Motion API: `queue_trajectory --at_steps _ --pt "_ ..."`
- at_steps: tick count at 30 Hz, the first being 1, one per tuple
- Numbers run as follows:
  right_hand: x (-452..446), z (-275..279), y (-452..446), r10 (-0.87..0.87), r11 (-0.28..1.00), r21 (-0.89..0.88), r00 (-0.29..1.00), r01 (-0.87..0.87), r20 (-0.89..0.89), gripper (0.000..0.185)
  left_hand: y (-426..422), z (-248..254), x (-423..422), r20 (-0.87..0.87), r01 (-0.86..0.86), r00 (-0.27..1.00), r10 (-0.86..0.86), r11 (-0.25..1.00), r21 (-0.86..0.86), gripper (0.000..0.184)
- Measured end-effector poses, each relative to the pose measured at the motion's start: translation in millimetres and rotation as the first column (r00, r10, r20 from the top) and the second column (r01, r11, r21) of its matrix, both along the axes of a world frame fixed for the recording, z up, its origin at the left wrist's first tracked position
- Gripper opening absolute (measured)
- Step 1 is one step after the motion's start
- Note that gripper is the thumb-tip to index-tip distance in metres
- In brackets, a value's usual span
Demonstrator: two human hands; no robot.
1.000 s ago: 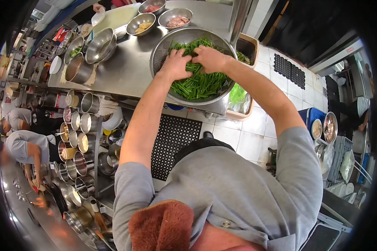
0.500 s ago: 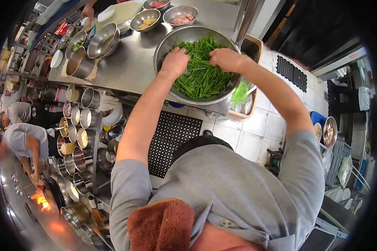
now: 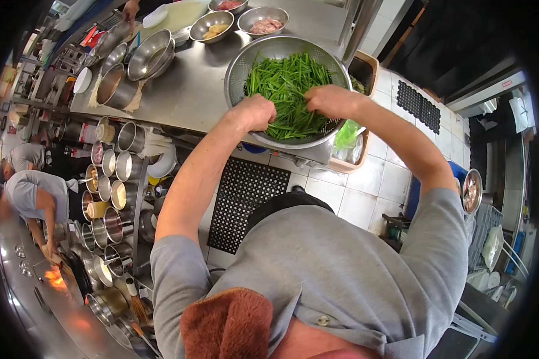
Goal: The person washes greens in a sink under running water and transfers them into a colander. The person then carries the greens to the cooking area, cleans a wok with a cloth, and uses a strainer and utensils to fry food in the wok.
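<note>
A large steel colander (image 3: 236, 66) at the counter's front edge holds a heap of cut, long, thin green vegetable stalks (image 3: 290, 81). My left hand (image 3: 256, 112) is at the near left side of the heap, its fingers curled into the stalks. Farther right, my right hand (image 3: 330, 100) grips some of the same greens, fingertips buried among them. Both hands are inside the rim, and the fingertips are partly hidden by the stalks.
Behind the colander are a bowl of pale meat (image 3: 266, 26) and a bowl of yellowish pieces (image 3: 212, 31). Steel bowls (image 3: 150, 57) stand at left. A bin (image 3: 365, 72) is beside the counter. At far left, a co-worker (image 3: 36, 194) bends near a flame (image 3: 57, 278).
My left hand has moved down toward the near side of the colander. My right hand has shifted slightly down and right. The greens have been turned over a little.
</note>
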State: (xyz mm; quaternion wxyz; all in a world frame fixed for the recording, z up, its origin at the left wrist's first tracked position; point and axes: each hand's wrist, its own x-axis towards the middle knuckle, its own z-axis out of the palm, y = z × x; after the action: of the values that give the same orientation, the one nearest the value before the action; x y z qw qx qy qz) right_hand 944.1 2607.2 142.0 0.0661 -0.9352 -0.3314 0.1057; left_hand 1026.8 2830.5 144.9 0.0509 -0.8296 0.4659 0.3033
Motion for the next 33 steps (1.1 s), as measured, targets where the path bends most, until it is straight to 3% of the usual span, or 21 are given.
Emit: queue_trajectory --at_steps 1,2,6,8,9,11,12,14,16,19,22,24,28,31,32,33 --pt "-0.3 7.4 -2.3 -0.044 0.99 -0.137 0.999 0.043 -0.009 0.023 3.2 6.0 -3.4 0.033 -0.006 0.999 0.006 1.0 -0.002 0.029" --pt "-2.0 5.9 -4.5 -0.04 0.99 -0.137 0.999 0.039 -0.009 0.023 5.8 10.4 -7.2 0.068 -0.011 0.998 0.011 1.0 -0.005 0.027" --pt "-5.4 -13.3 -20.3 -0.046 0.998 0.046 0.997 0.049 -0.066 0.023 6.8 1.0 -15.5 0.262 -0.003 0.964 0.029 0.995 -0.101 0.022" --pt "5.7 -9.9 -25.6 -0.173 0.981 0.052 0.961 0.188 -0.216 0.025 -4.7 7.7 -1.8 -0.093 -0.206 0.973 0.21 0.977 0.049 0.024" --pt "6.8 -5.9 -22.2 -0.177 0.98 0.054 0.961 0.192 -0.211 0.025 -5.5 8.8 -2.1 -0.088 -0.203 0.974 0.206 0.978 0.048 0.024" --pt "9.2 2.0 -11.8 -0.213 0.973 -0.064 0.969 0.222 0.124 0.022 -5.9 9.2 -6.2 0.313 -0.181 0.936 0.161 0.983 0.038 0.03" --pt "11.1 -5.5 -11.8 -0.216 0.972 -0.064 0.968 0.226 0.13 0.022 -5.3 2.7 -5.6 0.318 -0.178 0.935 0.158 0.983 0.036 0.03" --pt "16.7 -22.4 -6.4 -0.252 0.95 -0.116 0.932 0.289 0.263 0.017 -2.2 -10.6 -4.1 0.502 -0.069 0.859 0.099 0.995 -0.078 0.036" --pt "23.7 -22.3 -6.1 -0.253 0.926 -0.201 0.92 0.32 0.299 0.014 -6.0 -14.2 -3.0 0.458 -0.058 0.884 0.09 0.995 -0.085 0.039" --pt "36.6 -25.4 -8.5 -0.251 0.951 -0.065 0.88 0.301 0.403 0.013 -7.9 -23.8 0.7 0.571 -0.052 0.816 0.095 0.995 -0.09 0.038" --pt "46.4 -26.4 -10.8 -0.229 0.937 -0.171 0.904 0.306 0.361 0.014 -10.2 -15.1 6.6 0.675 -0.188 0.709 0.203 0.977 -0.096 0.031" --pt "45.1 -15.5 -6.2 -0.256 0.956 -0.024 0.868 0.293 0.425 0.015 -10.2 -9.1 2.9 0.677 -0.171 0.698 0.232 0.973 -0.157 0.023" --pt "47.6 -29.6 -15.0 -0.181 0.958 -0.147 0.918 0.246 0.354 0.015 -6.0 -15.1 4.1 0.671 -0.051 0.721 0.173 0.979 -0.197 0.02" --pt "38.1 -7.3 -19.2 -0.31 0.95 0.168 0.848 0.262 0.43 0.012 -4.3 -11.6 3.5 0.625 -0.133 0.758 0.188 0.982 -0.135 0.02" --pt "34.7 4.1 -19.9 -0.312 0.95 0.171 0.847 0.263 0.431 0.012 -2.5 -10.3 3.5 0.604 -0.075 0.771 0.202 0.971 -0.229 0.019" --pt "29.6 19.0 -20.2 -0.461 0.858 0.384 0.84 0.341 0.284 0.015 -1.5 -4.7 1.8 0.583 -0.016 0.785 0.21 0.947 -0.319 0.018"
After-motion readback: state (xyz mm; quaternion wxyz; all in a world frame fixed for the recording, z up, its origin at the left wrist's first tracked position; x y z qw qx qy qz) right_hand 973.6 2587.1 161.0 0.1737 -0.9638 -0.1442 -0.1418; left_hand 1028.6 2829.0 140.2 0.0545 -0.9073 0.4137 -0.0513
